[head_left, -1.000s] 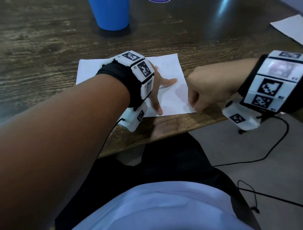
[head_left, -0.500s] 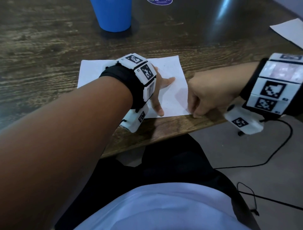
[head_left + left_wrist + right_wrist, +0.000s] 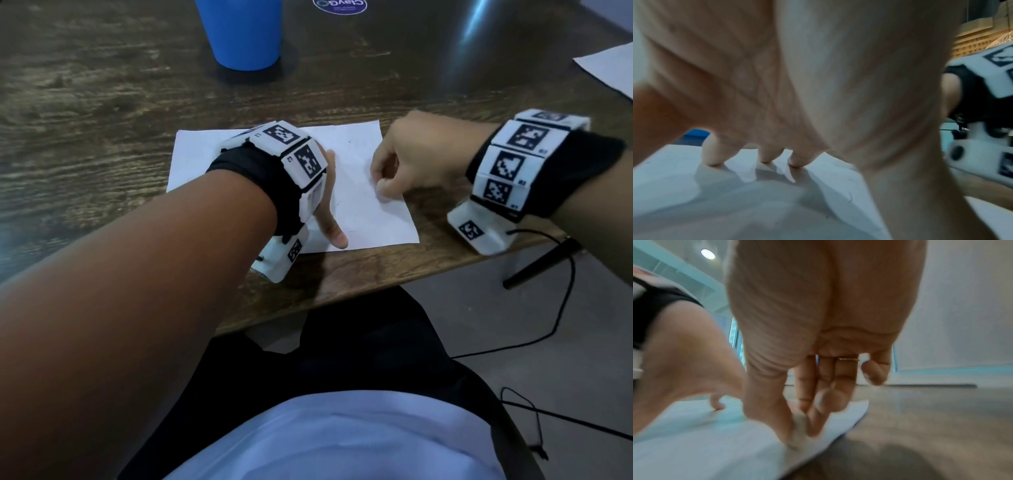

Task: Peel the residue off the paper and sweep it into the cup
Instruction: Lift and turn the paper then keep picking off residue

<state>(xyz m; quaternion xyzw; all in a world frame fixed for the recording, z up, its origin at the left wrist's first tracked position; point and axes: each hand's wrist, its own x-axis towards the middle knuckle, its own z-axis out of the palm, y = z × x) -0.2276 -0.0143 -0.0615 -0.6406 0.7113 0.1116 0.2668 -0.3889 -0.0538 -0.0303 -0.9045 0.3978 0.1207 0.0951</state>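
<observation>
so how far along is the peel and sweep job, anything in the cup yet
Done: cannot tell; the blue cup stands beyond the paper and its inside is out of view. In hand: the left hand presses the sheet flat with spread fingertips, while the right hand pinches something pale at the paper's right edge. Left: faint specks remain on the paper, and sweeping to the cup has not begun.

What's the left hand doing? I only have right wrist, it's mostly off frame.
Observer: Left hand lies on the paper, fingertips pressing it flat.
Operator: Where's the cup?
Observer: Blue cup stands upright on the table, beyond the paper's far edge.
Operator: Where on the sheet is the right hand?
Observer: Right hand works at the paper's right edge, fingers bunched on a small whitish bit.
</observation>
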